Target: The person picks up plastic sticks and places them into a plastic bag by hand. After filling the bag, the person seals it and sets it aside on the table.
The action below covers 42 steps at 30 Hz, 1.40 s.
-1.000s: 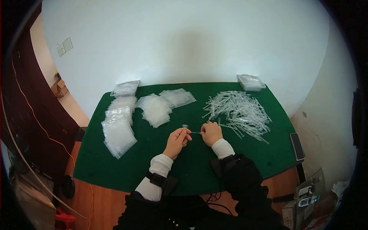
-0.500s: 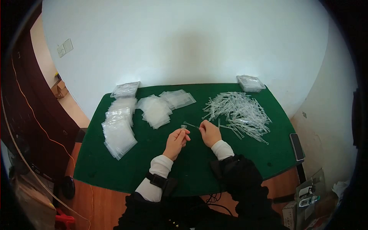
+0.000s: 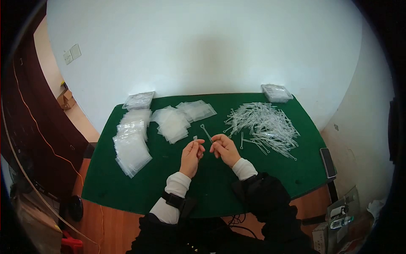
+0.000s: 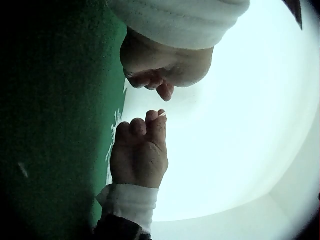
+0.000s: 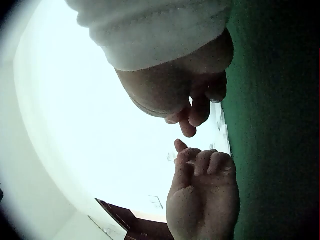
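Observation:
In the head view my left hand (image 3: 191,157) pinches something small and clear (image 3: 195,138) between thumb and forefinger; its tip pokes out past the fingertips and the rest is hidden in the hand. My right hand (image 3: 225,149), just beside it, pinches a clear plastic stick with a ring-shaped end (image 3: 203,126), which points up and to the left. A big heap of such clear sticks (image 3: 264,125) lies beyond the right hand. Each wrist view shows both hands facing each other with a narrow gap between their fingertips.
On the green table (image 3: 160,192), stacked clear bags (image 3: 132,154) lie fanned at the left, and more flat bags (image 3: 172,125) spread beside them. Filled packs stand at the back left (image 3: 139,100) and back right (image 3: 277,93). A phone (image 3: 327,162) lies at the right edge.
The stick in my right hand has swung from lying across toward the left fingertips to pointing up and away. Both hands have shifted slightly left; the left has stayed pinching.

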Motion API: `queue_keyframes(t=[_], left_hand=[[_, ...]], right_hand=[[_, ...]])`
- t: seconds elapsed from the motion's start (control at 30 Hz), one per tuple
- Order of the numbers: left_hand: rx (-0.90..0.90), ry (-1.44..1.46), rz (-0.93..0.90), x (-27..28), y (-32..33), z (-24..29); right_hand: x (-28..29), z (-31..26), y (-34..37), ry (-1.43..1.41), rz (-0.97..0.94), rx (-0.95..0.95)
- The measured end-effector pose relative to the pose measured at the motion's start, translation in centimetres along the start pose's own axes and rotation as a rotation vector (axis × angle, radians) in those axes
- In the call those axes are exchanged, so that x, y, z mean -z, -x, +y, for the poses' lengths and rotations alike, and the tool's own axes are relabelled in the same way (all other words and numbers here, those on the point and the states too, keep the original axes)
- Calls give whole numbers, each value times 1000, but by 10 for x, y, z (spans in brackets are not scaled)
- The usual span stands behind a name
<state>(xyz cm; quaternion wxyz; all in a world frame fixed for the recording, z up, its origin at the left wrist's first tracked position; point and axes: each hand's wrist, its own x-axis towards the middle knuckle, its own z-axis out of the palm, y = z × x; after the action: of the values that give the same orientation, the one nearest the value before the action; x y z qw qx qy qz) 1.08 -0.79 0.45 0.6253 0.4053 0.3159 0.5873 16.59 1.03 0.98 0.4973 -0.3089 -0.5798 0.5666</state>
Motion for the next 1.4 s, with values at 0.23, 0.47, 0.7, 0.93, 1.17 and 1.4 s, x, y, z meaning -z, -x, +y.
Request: queue_keyframes(t=[0.23, 0.47, 0.7, 0.93, 1.17, 1.4], left_hand=[[-27, 107, 18, 3, -2, -4], [-51, 171, -4, -2, -2, -4], [-56, 164, -116, -4, 1, -1], [-93, -77, -154, -7, 4, 1], [-95, -83, -178, -5, 3, 0], [-88, -43, -177, -3, 2, -2]], right_hand=[[-9, -3, 5, -43, -95, -174], [-9, -1, 5, -38, -110, -232], [-7, 3, 4, 10, -119, -276], [-7, 1, 5, 52, -129, -275], [-5, 1, 4, 68, -148, -304], [-5, 4, 3, 52, -147, -328]])
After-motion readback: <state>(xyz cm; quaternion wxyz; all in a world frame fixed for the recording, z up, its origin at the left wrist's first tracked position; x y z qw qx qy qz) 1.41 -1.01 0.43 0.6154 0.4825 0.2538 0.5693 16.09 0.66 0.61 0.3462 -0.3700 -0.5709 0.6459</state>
